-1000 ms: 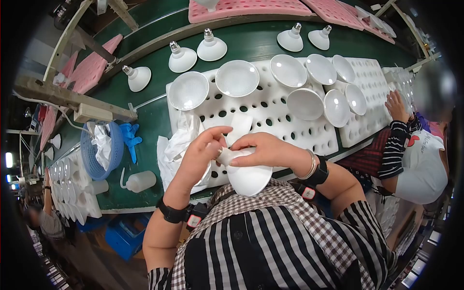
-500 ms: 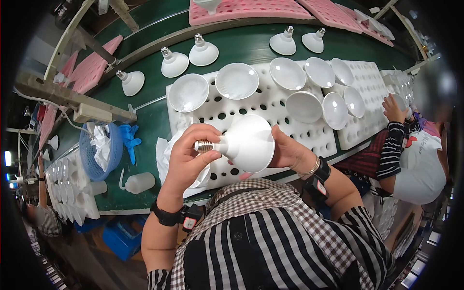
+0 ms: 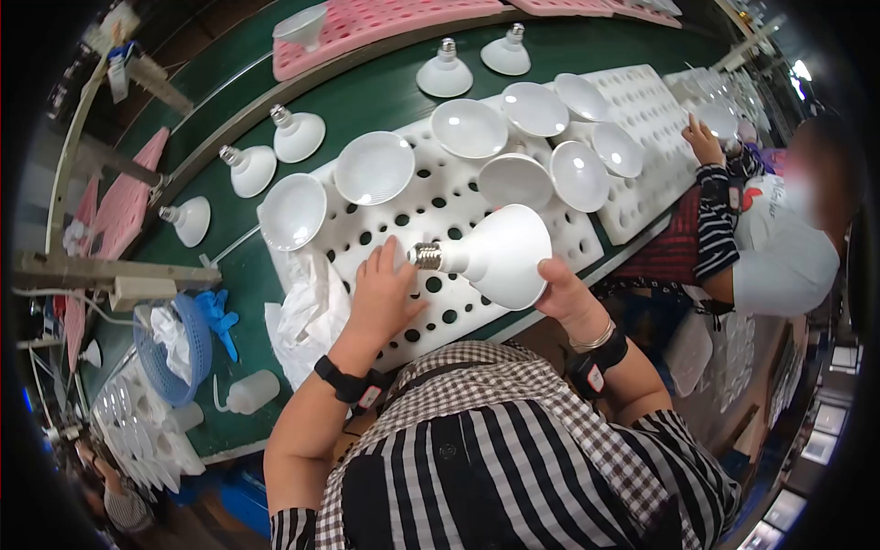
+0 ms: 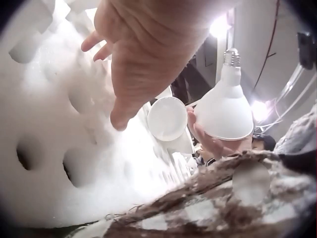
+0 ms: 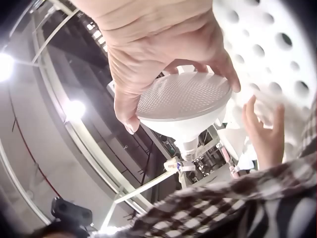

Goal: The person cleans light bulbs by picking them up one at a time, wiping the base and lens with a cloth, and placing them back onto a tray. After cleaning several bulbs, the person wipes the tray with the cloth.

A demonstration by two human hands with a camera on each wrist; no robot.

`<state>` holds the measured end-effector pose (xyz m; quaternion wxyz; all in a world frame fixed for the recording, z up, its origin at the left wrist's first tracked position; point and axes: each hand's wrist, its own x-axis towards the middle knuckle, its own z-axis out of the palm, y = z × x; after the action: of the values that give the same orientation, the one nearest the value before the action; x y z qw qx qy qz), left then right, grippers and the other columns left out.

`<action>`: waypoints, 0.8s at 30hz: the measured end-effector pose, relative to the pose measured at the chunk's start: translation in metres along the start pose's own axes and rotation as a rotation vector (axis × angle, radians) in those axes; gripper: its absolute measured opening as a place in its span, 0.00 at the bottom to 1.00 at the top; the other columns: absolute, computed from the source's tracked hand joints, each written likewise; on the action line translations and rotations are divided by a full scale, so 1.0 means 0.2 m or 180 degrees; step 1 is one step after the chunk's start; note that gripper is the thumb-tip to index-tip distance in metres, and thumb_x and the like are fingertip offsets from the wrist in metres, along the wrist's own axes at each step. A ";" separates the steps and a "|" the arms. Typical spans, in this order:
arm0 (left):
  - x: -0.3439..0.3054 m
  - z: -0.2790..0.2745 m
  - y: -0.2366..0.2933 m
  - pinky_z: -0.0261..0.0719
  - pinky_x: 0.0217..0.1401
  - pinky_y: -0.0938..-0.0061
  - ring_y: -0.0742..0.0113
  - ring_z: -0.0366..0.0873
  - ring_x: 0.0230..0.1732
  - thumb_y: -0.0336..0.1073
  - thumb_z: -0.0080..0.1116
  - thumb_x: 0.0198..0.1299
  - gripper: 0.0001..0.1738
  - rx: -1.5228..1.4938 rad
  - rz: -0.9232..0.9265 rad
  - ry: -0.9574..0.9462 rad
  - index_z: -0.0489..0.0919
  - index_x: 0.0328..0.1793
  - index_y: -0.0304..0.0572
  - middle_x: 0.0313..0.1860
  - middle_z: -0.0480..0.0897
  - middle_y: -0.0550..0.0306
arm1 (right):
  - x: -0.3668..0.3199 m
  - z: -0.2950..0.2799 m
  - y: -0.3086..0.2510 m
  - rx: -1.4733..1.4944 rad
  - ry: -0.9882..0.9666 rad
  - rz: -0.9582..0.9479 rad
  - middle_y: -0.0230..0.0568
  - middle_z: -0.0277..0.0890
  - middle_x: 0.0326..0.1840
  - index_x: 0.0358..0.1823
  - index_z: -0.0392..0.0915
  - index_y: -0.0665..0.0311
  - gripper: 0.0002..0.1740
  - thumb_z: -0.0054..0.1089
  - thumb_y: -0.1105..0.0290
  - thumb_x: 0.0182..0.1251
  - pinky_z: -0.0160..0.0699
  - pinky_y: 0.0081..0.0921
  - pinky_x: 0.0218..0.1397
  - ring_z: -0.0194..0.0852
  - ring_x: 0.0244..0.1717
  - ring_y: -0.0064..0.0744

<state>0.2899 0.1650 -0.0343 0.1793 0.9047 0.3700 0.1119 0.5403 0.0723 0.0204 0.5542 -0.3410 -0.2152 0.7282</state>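
Note:
My right hand (image 3: 568, 291) grips a white reflector light bulb (image 3: 510, 258) by its wide rim. The bulb lies on its side in the head view, its metal screw base (image 3: 426, 256) pointing left. In the right wrist view, thumb and fingers span the rim around the dimpled lens (image 5: 183, 94). My left hand (image 3: 383, 293) is apart from the bulb, just left of the screw base, fingers spread over the white perforated foam tray (image 3: 367, 240). The left wrist view also shows it holding nothing. Crumpled white cloth (image 3: 307, 321) lies beside the left hand.
Several reflector bulbs (image 3: 374, 167) sit lens-up in the foam. Others (image 3: 299, 136) stand base-up on the green bench (image 3: 353, 110). At left are a blue basket (image 3: 197, 353), a blue glove (image 3: 218, 323) and a squeeze bottle (image 3: 252, 392). Another person (image 3: 779, 247) works at right.
The bulb has turned from lens-down to sideways. My left hand held its base half a second ago and has let go. My right hand keeps the rim. The head view has swung right.

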 end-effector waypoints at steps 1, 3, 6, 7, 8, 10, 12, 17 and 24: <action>0.01 0.00 0.00 0.65 0.65 0.49 0.40 0.64 0.68 0.41 0.75 0.42 0.31 -0.0005 0.0069 -0.0015 0.78 0.55 0.43 0.70 0.64 0.38 | -0.02 0.01 -0.01 0.0007 0.0044 -0.0055 0.44 0.61 0.70 0.76 0.49 0.63 0.55 0.72 0.52 0.51 0.64 0.35 0.71 0.63 0.69 0.38; 0.02 -0.01 0.00 0.67 0.65 0.53 0.41 0.66 0.66 0.40 0.74 0.42 0.35 -0.0018 -0.0287 -0.0297 0.76 0.58 0.36 0.69 0.66 0.39 | -0.04 0.02 -0.02 -0.0767 0.0297 -0.0517 0.43 0.56 0.72 0.78 0.44 0.63 0.60 0.73 0.55 0.48 0.54 0.35 0.75 0.55 0.73 0.37; 0.07 -0.04 -0.08 0.69 0.63 0.54 0.41 0.68 0.63 0.34 0.66 0.49 0.28 -0.0160 -0.0203 -0.0185 0.75 0.59 0.37 0.67 0.68 0.39 | -0.06 0.05 -0.05 -0.1103 0.0395 -0.0765 0.43 0.51 0.74 0.80 0.39 0.61 0.66 0.75 0.56 0.42 0.46 0.35 0.77 0.48 0.76 0.37; 0.09 -0.06 -0.09 0.70 0.63 0.55 0.41 0.68 0.62 0.32 0.62 0.52 0.26 -0.0179 -0.0172 -0.0053 0.75 0.60 0.38 0.67 0.68 0.39 | -0.06 0.06 -0.05 -0.1430 0.0388 -0.0973 0.43 0.50 0.75 0.80 0.38 0.59 0.68 0.76 0.55 0.40 0.45 0.36 0.78 0.47 0.77 0.37; 0.11 -0.07 -0.09 0.71 0.62 0.56 0.41 0.69 0.60 0.31 0.56 0.55 0.26 0.0546 0.0251 0.0128 0.74 0.63 0.42 0.66 0.70 0.39 | -0.06 0.08 -0.07 -0.1431 0.0367 -0.0976 0.43 0.50 0.75 0.80 0.38 0.59 0.68 0.76 0.55 0.40 0.45 0.36 0.78 0.47 0.77 0.37; 0.13 -0.07 -0.10 0.69 0.61 0.56 0.44 0.70 0.61 0.28 0.55 0.54 0.21 0.0457 0.0551 0.0112 0.77 0.57 0.42 0.63 0.72 0.41 | -0.06 0.11 -0.09 -0.1653 0.0273 -0.1149 0.42 0.47 0.76 0.80 0.36 0.58 0.72 0.78 0.55 0.36 0.43 0.36 0.78 0.45 0.77 0.38; 0.16 -0.10 -0.07 0.68 0.60 0.57 0.46 0.70 0.61 0.26 0.54 0.52 0.17 0.0366 0.0859 0.0107 0.80 0.50 0.42 0.60 0.74 0.44 | -0.05 0.11 -0.10 -0.1727 0.0172 -0.1240 0.42 0.46 0.76 0.80 0.36 0.58 0.72 0.78 0.55 0.36 0.43 0.36 0.78 0.45 0.78 0.38; 0.19 -0.16 -0.12 0.72 0.51 0.58 0.50 0.74 0.49 0.28 0.64 0.47 0.12 0.0157 -0.0198 -0.0317 0.81 0.40 0.39 0.42 0.77 0.50 | -0.07 0.13 -0.13 -0.1754 0.0184 -0.1293 0.43 0.46 0.77 0.80 0.36 0.57 0.72 0.78 0.56 0.36 0.43 0.36 0.78 0.45 0.77 0.39; 0.15 -0.41 0.06 0.75 0.58 0.61 0.48 0.78 0.52 0.20 0.63 0.43 0.21 -0.2095 -0.0886 0.1698 0.77 0.47 0.39 0.49 0.81 0.47 | -0.03 0.04 -0.05 -0.1323 0.0654 -0.1243 0.44 0.52 0.74 0.79 0.39 0.60 0.63 0.73 0.58 0.46 0.50 0.37 0.76 0.51 0.75 0.37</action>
<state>0.2906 0.1976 0.0467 0.3693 0.6805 0.4662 0.4280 0.5411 0.0692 0.0341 0.6209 -0.4712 -0.3638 0.5099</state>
